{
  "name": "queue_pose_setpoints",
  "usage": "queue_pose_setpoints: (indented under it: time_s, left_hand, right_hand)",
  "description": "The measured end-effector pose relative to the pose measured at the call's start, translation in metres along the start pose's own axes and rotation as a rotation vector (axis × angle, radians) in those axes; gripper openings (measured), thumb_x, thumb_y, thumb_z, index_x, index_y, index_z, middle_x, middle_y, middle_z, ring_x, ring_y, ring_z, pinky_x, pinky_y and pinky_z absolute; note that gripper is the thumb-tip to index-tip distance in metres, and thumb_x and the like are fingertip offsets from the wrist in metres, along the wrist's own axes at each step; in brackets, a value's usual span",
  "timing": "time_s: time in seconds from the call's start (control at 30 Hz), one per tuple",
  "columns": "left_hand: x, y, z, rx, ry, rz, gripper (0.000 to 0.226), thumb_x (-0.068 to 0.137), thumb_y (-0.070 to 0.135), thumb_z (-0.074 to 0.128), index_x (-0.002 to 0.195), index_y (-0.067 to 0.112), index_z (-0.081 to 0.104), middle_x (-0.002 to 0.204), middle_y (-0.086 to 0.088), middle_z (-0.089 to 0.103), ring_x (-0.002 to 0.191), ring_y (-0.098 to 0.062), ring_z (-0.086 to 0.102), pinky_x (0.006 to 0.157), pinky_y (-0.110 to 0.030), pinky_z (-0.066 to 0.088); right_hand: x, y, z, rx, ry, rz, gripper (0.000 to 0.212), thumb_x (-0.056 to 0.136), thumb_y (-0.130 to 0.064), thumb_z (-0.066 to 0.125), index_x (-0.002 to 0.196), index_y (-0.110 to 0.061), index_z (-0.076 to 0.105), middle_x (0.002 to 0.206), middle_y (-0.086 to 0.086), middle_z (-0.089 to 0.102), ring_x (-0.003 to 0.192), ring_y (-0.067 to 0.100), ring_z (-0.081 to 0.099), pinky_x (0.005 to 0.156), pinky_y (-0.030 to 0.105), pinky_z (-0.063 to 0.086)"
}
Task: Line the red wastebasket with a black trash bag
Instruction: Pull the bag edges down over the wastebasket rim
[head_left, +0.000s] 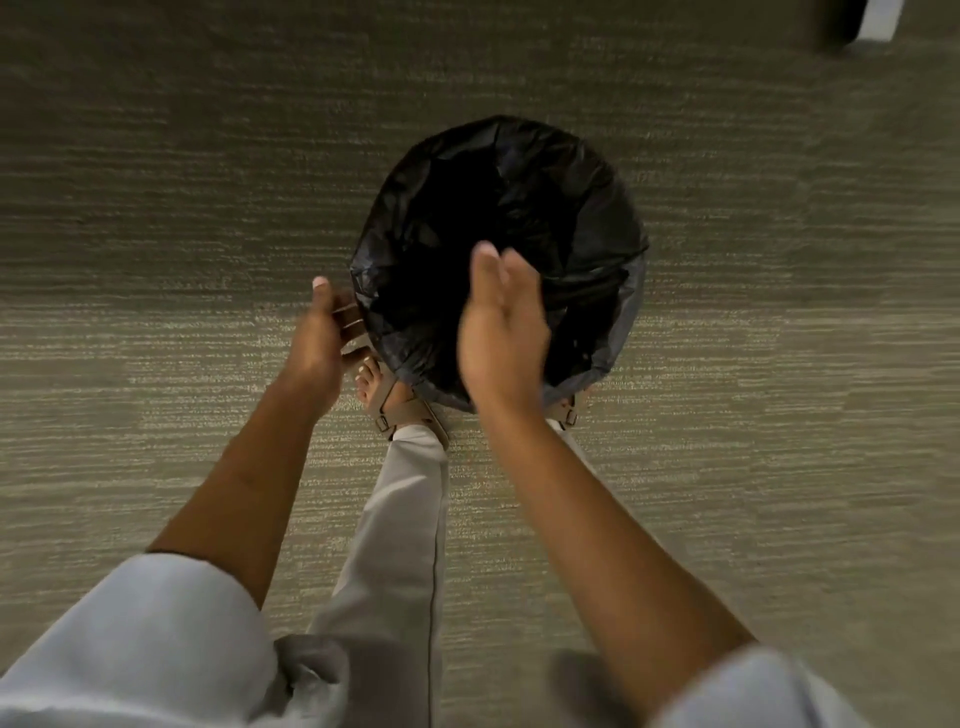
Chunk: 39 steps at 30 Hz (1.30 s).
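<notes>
Looking straight down here: the round wastebasket sits on the grey-beige striped carpet (156, 234) just above the middle of the frame, and its whole rim and inside are covered by the crinkly black plastic trash bag (587, 208), so none of the red actually shows. The left hand (322, 338) is at the bin's lower-left edge, fingers curled just beside the bag, though I can't tell if it's really gripping plastic. The right hand (501, 332) hangs over the lower part of the opening, open and loose, holding nothing, and blocks that bit of rim. A tan strapped sandal (400, 410) pokes out below the bin, with a light grey trouser leg (400, 545) running down. Something dark and blurry sits in the upper right corner (852, 21).
</notes>
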<state>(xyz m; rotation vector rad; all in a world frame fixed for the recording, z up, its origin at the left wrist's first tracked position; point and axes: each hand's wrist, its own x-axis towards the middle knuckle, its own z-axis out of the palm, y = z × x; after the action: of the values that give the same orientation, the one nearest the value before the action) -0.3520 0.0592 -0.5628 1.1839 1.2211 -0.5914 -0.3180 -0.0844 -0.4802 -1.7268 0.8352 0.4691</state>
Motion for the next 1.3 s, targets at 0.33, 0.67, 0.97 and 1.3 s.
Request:
queue_pose_setpoints:
  time_s: [0.33, 0.67, 0.97, 1.3]
  left_hand:
    - [-0.002, 0.002, 0.014, -0.044, 0.077, -0.047, 0.045, 0.099, 0.054, 0.034, 0.087, 0.023, 0.065, 0.1, -0.001, 0.07, 0.098, -0.02, 0.064, 0.083, -0.041, 0.051]
    - [-0.02, -0.039, 0.037, -0.456, 0.057, -0.383, 0.045, 0.097, 0.049, 0.036, 0.1, 0.011, 0.059, 0.109, -0.012, 0.062, 0.099, -0.027, 0.06, 0.091, -0.044, 0.053]
    - [-0.015, -0.047, 0.036, -0.606, 0.114, -0.286, 0.048, 0.103, 0.046, 0.029, 0.107, 0.009, 0.061, 0.11, -0.014, 0.067, 0.103, -0.029, 0.064, 0.082, -0.043, 0.055]
    - [-0.009, -0.051, 0.032, -0.642, 0.15, -0.296, 0.052, 0.099, 0.052, 0.036, 0.108, 0.006, 0.06, 0.116, -0.013, 0.065, 0.112, -0.031, 0.062, 0.1, -0.052, 0.05]
  right_hand:
    - [0.092, 0.046, -0.152, -0.179, 0.168, 0.155, 0.049, 0.099, -0.049, 0.044, 0.132, -0.014, 0.05, 0.123, -0.001, 0.059, 0.111, 0.014, 0.056, 0.105, 0.034, 0.043]
    - [0.123, 0.05, -0.132, 0.13, -0.044, 0.461, 0.065, 0.098, -0.062, 0.024, 0.127, -0.016, 0.061, 0.129, 0.01, 0.064, 0.121, 0.027, 0.058, 0.108, 0.05, 0.043]
    - [0.127, 0.054, -0.139, 0.317, -0.031, 0.564, 0.063, 0.099, -0.06, 0.03, 0.103, -0.01, 0.067, 0.115, 0.013, 0.069, 0.11, 0.028, 0.064, 0.096, 0.047, 0.051]
    - [0.074, 0.048, -0.093, -0.55, 0.102, -0.746, 0.027, 0.094, -0.024, 0.053, 0.109, -0.005, 0.064, 0.108, 0.01, 0.064, 0.099, 0.022, 0.061, 0.087, 0.037, 0.052]
